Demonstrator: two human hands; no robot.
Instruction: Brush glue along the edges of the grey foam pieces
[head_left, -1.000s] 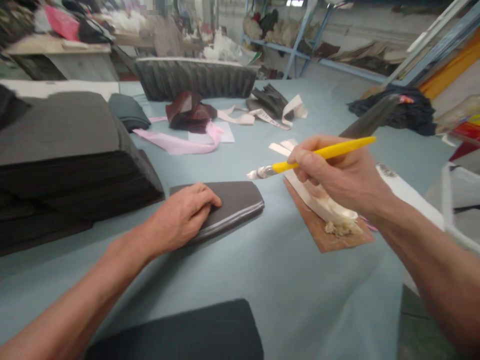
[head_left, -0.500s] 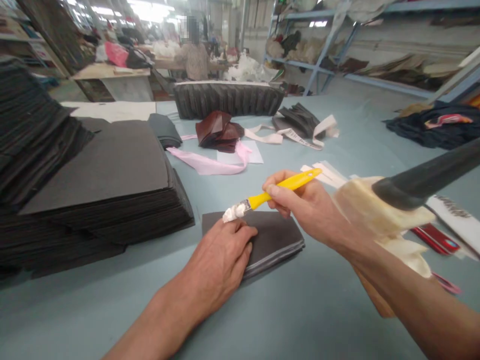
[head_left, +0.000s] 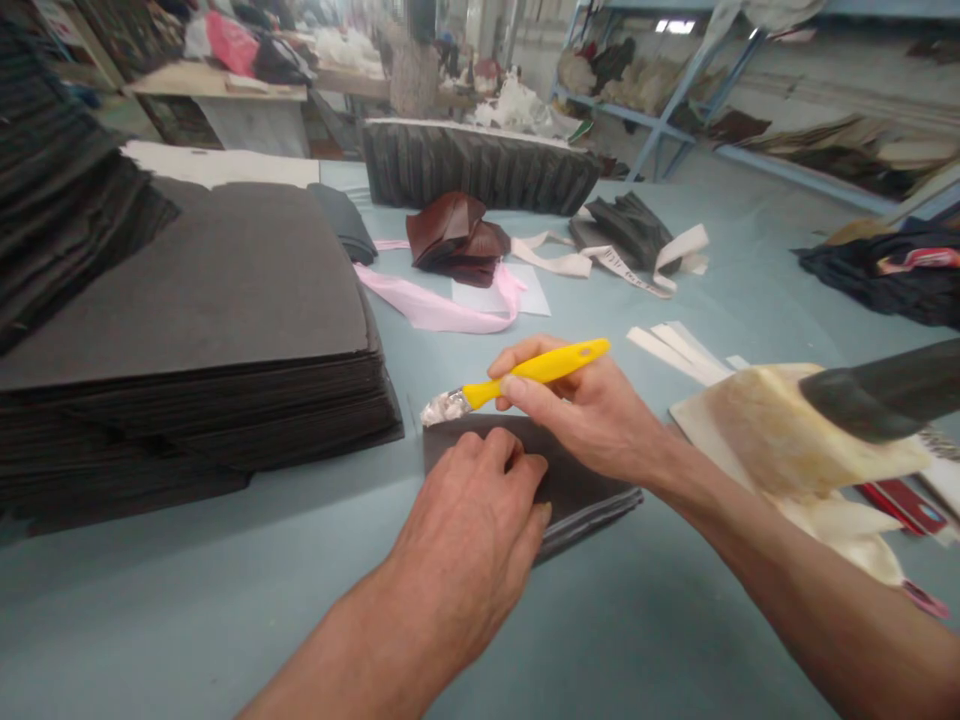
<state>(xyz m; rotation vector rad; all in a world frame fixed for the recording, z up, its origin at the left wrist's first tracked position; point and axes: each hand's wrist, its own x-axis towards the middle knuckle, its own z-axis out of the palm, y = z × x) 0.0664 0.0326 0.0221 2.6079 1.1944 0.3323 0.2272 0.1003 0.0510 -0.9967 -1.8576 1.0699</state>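
Observation:
My right hand (head_left: 570, 400) grips a paintbrush (head_left: 551, 364) by its yellow handle. White paste coats its bristles (head_left: 444, 408), which are at the far left corner of a small stack of dark sheets (head_left: 592, 480). Whether the bristles touch the top sheet is hard to tell. My left hand (head_left: 472, 510) presses on that stack with bent fingers held together, its thumb at the near edge. The fingertips and much of the stack's left part are hidden under this hand.
Tall piles of dark sheets (head_left: 225, 270) stand at left. A black-handled tool (head_left: 885, 390) rests on a yellowed pad (head_left: 757, 410) at right. Brown pieces (head_left: 457, 240), a pink strip (head_left: 442, 305) and a row of dark pieces (head_left: 480, 165) lie farther back.
The brush has moved left across the stack to its far left corner. My left hand has shifted back from the far edge, its fingers more bent. The view has tilted down and left.

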